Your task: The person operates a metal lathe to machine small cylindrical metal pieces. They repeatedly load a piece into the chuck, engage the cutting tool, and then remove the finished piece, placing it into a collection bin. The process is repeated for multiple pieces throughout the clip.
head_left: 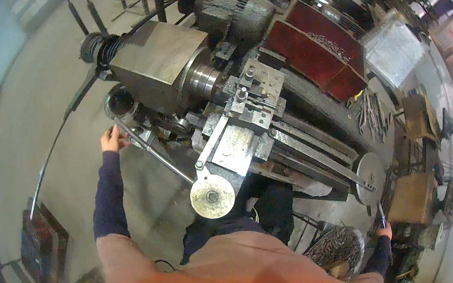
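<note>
A small metal lathe stands in front of me, with a steel chuck (pixel 207 80) beside its box-shaped headstock (pixel 157 52). My left hand (pixel 113 139) is at the left side, its fingers closed at the upper part of a long metal lever (pixel 152 152); their far side is partly hidden. The lever slants down toward a round pale disc (pixel 212 196) near my body. Low on the right, my right hand (pixel 384 231) grips the crank handle (pixel 382 213) of a grey handwheel (pixel 370 178). In the middle is the tool slide (pixel 236 149), with a bolted tool block (pixel 262 86) above it.
Behind the lathe lies a dark red metal tray (pixel 315 46). Several wrenches (pixel 373 113) rest to its right. A bucket of metal shavings (pixel 339 247) stands near my right side. A long thin rod (pixel 54 144) extends from the headstock toward a dark box (pixel 43 245) at left.
</note>
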Motion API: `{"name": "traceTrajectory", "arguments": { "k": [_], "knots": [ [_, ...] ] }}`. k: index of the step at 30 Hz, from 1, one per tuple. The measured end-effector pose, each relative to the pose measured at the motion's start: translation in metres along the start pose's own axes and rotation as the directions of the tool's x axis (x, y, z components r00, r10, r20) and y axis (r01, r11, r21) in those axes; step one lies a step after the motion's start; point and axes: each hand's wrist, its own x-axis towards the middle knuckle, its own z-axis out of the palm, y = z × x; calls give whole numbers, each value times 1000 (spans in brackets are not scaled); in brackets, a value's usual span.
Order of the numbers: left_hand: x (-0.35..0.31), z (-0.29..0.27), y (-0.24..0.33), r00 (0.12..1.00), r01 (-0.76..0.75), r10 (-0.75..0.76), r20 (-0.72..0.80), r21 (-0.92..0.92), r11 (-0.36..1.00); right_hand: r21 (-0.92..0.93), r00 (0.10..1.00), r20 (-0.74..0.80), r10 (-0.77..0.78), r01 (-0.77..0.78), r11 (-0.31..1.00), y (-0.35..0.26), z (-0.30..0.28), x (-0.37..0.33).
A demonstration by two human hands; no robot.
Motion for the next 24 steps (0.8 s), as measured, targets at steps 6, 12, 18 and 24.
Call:
{"name": "traceTrajectory", "arguments": {
  "k": [6,12,18,24],
  "knots": [
    [-25,63,109,891,353,-435,-132,-400,846,-281,842,14,540,-514,810,-77,27,-34],
    [-12,68,84,938,206,-266,-224,-258,944,-165,806,4,592,-583,796,-144,5,-130],
    [-19,67,92,895,276,-346,-282,-259,925,-71,857,99,505,-500,863,-177,-31,-165],
    [-23,74,111,909,250,-313,-275,-242,938,-76,843,-3,538,-537,840,-158,12,-161]
  ]
}}
